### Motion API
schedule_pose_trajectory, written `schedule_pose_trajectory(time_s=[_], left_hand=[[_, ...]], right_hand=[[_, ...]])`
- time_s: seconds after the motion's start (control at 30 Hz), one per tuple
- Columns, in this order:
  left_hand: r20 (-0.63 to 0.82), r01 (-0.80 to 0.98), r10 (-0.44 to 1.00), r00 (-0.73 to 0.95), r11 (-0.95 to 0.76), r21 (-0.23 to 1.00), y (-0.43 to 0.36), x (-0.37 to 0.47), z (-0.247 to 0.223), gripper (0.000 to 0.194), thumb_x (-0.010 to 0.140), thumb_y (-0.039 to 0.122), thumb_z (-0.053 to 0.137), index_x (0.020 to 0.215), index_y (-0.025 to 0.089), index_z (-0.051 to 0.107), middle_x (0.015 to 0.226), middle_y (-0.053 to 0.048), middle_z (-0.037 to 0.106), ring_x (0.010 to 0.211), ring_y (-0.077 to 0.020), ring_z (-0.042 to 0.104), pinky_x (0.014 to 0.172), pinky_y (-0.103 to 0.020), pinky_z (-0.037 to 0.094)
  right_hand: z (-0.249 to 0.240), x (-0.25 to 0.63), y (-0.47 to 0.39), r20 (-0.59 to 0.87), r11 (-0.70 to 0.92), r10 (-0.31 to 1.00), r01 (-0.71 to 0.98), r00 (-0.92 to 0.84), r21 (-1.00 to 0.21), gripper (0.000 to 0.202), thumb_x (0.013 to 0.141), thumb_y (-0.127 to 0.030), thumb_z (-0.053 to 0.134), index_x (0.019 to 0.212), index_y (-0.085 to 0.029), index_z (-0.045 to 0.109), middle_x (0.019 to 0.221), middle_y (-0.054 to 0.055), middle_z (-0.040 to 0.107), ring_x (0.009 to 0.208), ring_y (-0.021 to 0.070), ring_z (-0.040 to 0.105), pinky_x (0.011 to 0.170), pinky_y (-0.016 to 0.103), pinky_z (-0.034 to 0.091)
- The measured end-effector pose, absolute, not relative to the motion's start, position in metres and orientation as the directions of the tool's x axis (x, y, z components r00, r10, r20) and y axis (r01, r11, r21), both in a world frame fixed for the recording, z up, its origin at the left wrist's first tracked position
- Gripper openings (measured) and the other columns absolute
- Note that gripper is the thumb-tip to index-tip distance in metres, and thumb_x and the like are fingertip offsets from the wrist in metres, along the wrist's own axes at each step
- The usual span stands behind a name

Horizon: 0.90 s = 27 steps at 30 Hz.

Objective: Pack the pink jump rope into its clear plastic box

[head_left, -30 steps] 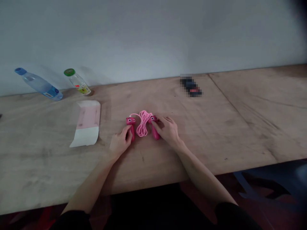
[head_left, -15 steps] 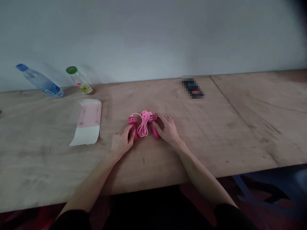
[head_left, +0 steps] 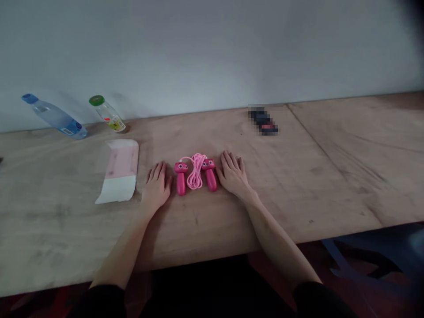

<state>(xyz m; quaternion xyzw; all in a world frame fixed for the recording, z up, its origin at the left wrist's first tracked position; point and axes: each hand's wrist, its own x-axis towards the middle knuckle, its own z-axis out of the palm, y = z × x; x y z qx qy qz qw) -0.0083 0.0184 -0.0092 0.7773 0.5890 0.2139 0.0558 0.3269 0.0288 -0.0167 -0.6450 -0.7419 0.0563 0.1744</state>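
A pink jump rope (head_left: 194,179) lies on the wooden table (head_left: 212,234) between my hands. Its cord is wound into a bundle, with a dark pink handle topped by an animal face on either side. My left hand (head_left: 157,185) rests flat, open and holding nothing, just left of the left handle (head_left: 180,181). Flat on the wood too, my right hand (head_left: 234,174) is open beside the right handle (head_left: 210,176), its thumb close to it; whether they touch I cannot tell.
A pink and white card or packaging piece (head_left: 121,165) lies left of my left hand. Behind it stand a clear bottle with a blue cap (head_left: 56,117) and a glass bottle with a green lid (head_left: 111,115). A blurred dark object (head_left: 263,121) lies at the back right, near the wall (head_left: 212,57).
Both hands have let go of the jump rope's handles and moved outward, the left hand further. Their fingers have straightened and now lie flat on the table.
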Motion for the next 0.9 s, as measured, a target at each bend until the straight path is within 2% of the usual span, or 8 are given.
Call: schedule_pose_trajectory(time_s=[0.33,0.43,0.53,0.6,0.67,0.77,0.83,0.9], left_hand=[[0.231,0.909,0.945,0.23,-0.294,0.297,0.018,-0.008,-0.01,0.062,0.109,0.039,0.042,0.162,0.008,0.047,0.17,-0.023,0.047,0.16,-0.0395,0.045,0.132,-0.065,0.036],[0.243,0.905,0.944,0.223,-0.293,0.31,0.019,-0.009,-0.011,0.06,0.109,0.038,0.044,0.162,0.011,0.048,0.17,-0.021,0.049,0.16,-0.0381,0.045,0.132,-0.063,0.036],[0.257,0.893,0.94,0.225,-0.305,0.331,0.019,-0.01,-0.011,0.056,0.108,0.038,0.046,0.158,0.013,0.052,0.168,-0.021,0.052,0.159,-0.0386,0.046,0.132,-0.064,0.036],[0.268,0.872,0.932,0.244,-0.332,0.36,0.018,-0.011,-0.009,0.052,0.108,0.04,0.047,0.153,0.014,0.058,0.164,-0.021,0.056,0.157,-0.0387,0.048,0.132,-0.063,0.037],[0.274,0.837,0.925,0.265,-0.362,0.41,0.016,-0.012,-0.005,0.051,0.108,0.042,0.05,0.152,0.016,0.058,0.16,-0.02,0.06,0.154,-0.0378,0.052,0.13,-0.061,0.041],[0.262,0.771,0.92,0.292,-0.389,0.505,0.012,-0.014,0.002,0.065,0.107,0.047,0.055,0.164,0.02,0.042,0.16,-0.019,0.059,0.149,-0.0361,0.057,0.126,-0.058,0.047],[0.263,0.717,0.899,0.351,-0.439,0.541,0.01,-0.015,0.009,0.081,0.102,0.053,0.064,0.169,0.023,0.032,0.164,-0.019,0.054,0.15,-0.0375,0.056,0.125,-0.058,0.048],[0.266,0.665,0.862,0.431,-0.503,0.553,0.008,-0.016,0.014,0.099,0.091,0.058,0.079,0.17,0.024,0.03,0.166,-0.019,0.052,0.151,-0.0405,0.054,0.126,-0.06,0.046]], right_hand=[[-0.015,0.325,0.031,0.172,0.162,0.978,0.941,-0.115,-0.297,0.066,0.108,-0.039,0.041,0.168,-0.009,0.042,0.175,0.021,0.039,0.164,0.0413,0.034,0.132,0.071,0.02],[-0.015,0.324,0.031,0.158,0.154,0.981,0.94,-0.109,-0.304,0.067,0.107,-0.037,0.042,0.167,-0.006,0.042,0.175,0.022,0.039,0.164,0.042,0.033,0.132,0.071,0.019],[-0.014,0.323,0.032,0.18,0.143,0.98,0.934,-0.087,-0.328,0.065,0.105,-0.037,0.046,0.164,-0.008,0.048,0.174,0.021,0.041,0.164,0.0427,0.034,0.132,0.073,0.02],[-0.011,0.323,0.033,0.225,0.137,0.973,0.917,-0.053,-0.375,0.058,0.103,-0.034,0.049,0.156,-0.012,0.058,0.167,0.02,0.052,0.158,0.0417,0.044,0.129,0.071,0.027],[-0.003,0.321,0.032,0.295,0.137,0.955,0.881,0.004,-0.454,0.047,0.103,-0.031,0.049,0.142,-0.015,0.069,0.149,0.019,0.069,0.14,0.0373,0.063,0.122,0.063,0.043],[0.013,0.312,0.023,0.409,0.203,0.911,0.811,0.048,-0.548,0.035,0.105,-0.03,0.048,0.122,-0.021,0.078,0.117,0.014,0.08,0.109,0.0291,0.074,0.102,0.048,0.058],[0.021,0.301,0.014,0.448,0.283,0.894,0.784,-0.008,-0.552,0.031,0.105,-0.031,0.051,0.115,-0.025,0.08,0.111,0.012,0.078,0.104,0.0275,0.073,0.096,0.044,0.06],[0.024,0.288,0.004,0.436,0.325,0.896,0.787,-0.08,-0.524,0.027,0.104,-0.033,0.056,0.112,-0.026,0.082,0.11,0.012,0.074,0.104,0.0283,0.07,0.095,0.044,0.06]])
